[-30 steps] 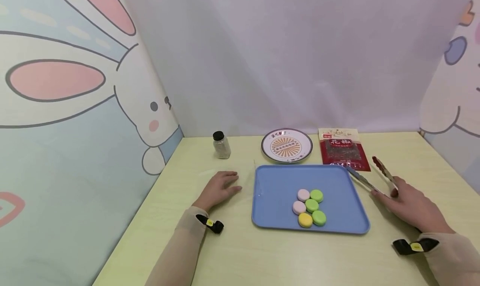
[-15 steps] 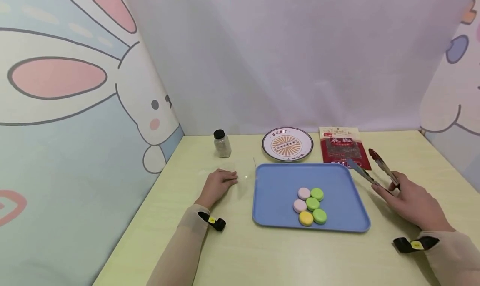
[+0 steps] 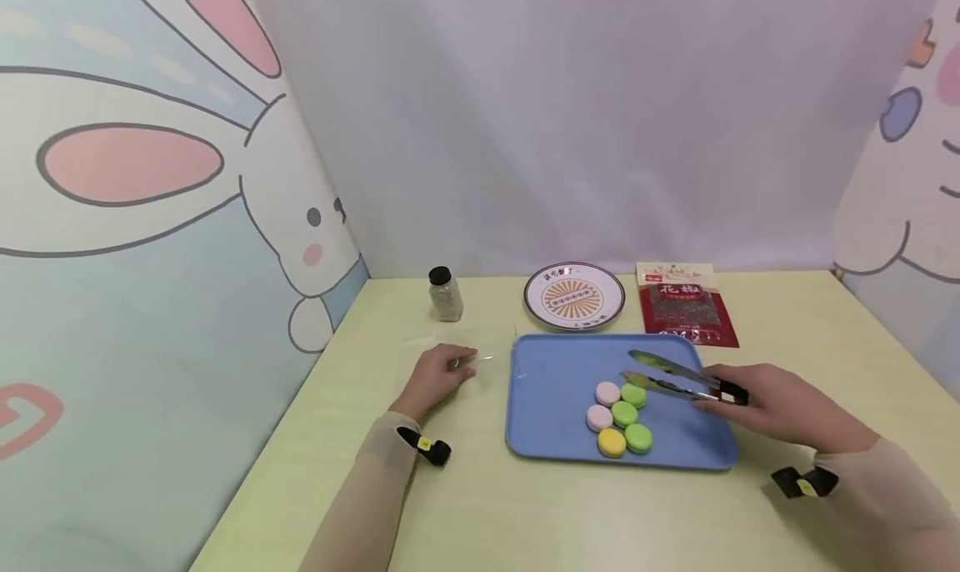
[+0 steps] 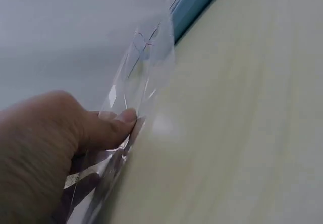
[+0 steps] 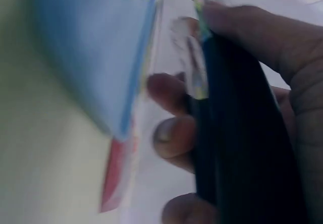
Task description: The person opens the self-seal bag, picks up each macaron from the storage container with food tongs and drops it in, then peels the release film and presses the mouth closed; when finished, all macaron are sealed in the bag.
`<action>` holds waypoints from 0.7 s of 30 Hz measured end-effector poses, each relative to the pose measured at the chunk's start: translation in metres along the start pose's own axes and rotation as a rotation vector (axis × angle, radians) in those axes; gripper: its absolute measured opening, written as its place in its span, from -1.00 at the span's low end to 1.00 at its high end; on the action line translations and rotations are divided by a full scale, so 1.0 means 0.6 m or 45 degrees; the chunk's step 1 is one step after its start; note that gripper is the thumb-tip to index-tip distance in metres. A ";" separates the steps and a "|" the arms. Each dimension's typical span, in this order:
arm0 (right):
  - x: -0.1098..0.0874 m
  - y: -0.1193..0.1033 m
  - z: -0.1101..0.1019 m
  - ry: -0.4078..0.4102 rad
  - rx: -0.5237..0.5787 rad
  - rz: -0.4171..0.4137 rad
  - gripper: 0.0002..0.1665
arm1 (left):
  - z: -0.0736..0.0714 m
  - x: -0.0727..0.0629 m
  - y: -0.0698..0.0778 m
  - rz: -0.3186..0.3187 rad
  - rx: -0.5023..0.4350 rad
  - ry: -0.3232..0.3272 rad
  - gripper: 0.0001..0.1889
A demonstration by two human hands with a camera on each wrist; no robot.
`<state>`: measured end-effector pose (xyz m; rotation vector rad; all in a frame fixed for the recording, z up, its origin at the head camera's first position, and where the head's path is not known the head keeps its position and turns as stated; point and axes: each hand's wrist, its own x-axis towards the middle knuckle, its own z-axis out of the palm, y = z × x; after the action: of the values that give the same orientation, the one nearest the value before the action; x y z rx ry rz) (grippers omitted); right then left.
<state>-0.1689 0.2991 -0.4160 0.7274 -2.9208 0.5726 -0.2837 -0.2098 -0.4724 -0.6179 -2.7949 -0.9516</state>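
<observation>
My left hand (image 3: 435, 378), to the left of the blue tray (image 3: 547, 434), pinches the edge of a clear plastic bag (image 4: 156, 47) between thumb and fingers. The film is hard to make out from the head view. Metal tongs (image 3: 669, 365) with black handles are gripped in my right hand (image 3: 783, 405) over the tray's right side. Their jaws stand apart, tips close by the upper green macaron (image 3: 633, 395). Several macarons lie grouped on the tray: pink (image 3: 607, 393), green, and one yellow macaron (image 3: 611, 444).
Behind the tray stand a round patterned plate (image 3: 573, 297) and a red spice packet (image 3: 682, 305). A small jar (image 3: 446, 297) with a black lid is at the back left. Rabbit-printed cloth (image 3: 150, 347) flanks the table on the left; a pale curtain hangs behind.
The right hand has swung the tongs leftward from beside the tray to over the macarons. The left hand's fingers have closed onto the plastic bag. The macarons have stayed put.
</observation>
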 end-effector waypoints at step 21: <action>0.068 -0.053 -0.022 -0.341 0.028 0.028 -0.30 | 0.008 -0.001 0.012 0.000 0.168 0.281 -0.98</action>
<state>-0.1905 0.2599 -0.3864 0.8351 -3.1749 0.5494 -0.2803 -0.2022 -0.4724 -0.4640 -2.6348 -0.7751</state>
